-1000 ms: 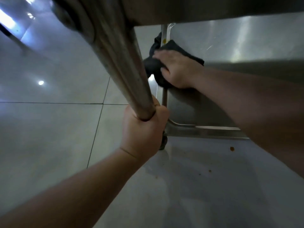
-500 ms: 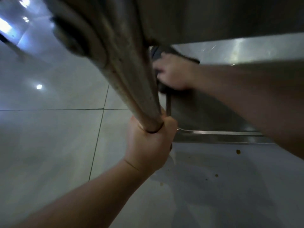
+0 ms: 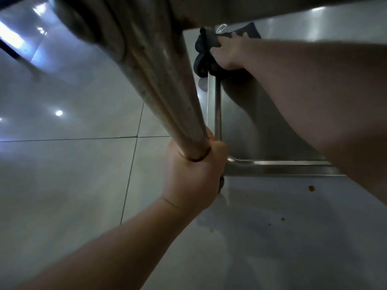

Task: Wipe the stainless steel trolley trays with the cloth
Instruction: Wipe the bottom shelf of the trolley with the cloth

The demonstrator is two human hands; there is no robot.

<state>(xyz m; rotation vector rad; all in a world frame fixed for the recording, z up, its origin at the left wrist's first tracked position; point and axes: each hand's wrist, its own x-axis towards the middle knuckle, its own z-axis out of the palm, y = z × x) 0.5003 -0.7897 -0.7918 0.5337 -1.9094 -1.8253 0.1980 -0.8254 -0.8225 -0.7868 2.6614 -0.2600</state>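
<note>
Nearest, at lower left, a bare forearm rising to the left hand, fingers and thumb clenched tight round the round, brushed stainless steel upright post of the trolley, low on the post where it meets the bottom shelf. Just beneath that fist, a small dark caster wheel, mostly hidden. Below and to the right, pale glossy floor tiles with thin dark grout lines, marked by a small orange-brown spot and a few fainter specks near it.

Beyond the fist, the lower stainless steel trolley tray, its raised front lip catching light, its flat surface dim and reflecting the arm above it. Across the right side, the other forearm reaching over this tray toward its far left corner. There, the right hand pressing down on a crumpled dark, almost black cloth, fingers spread over it, the cloth bunched against the tray's left rim and spilling over the edge.

Overhead, the underside of the upper steel tray, blurred and close.
</note>
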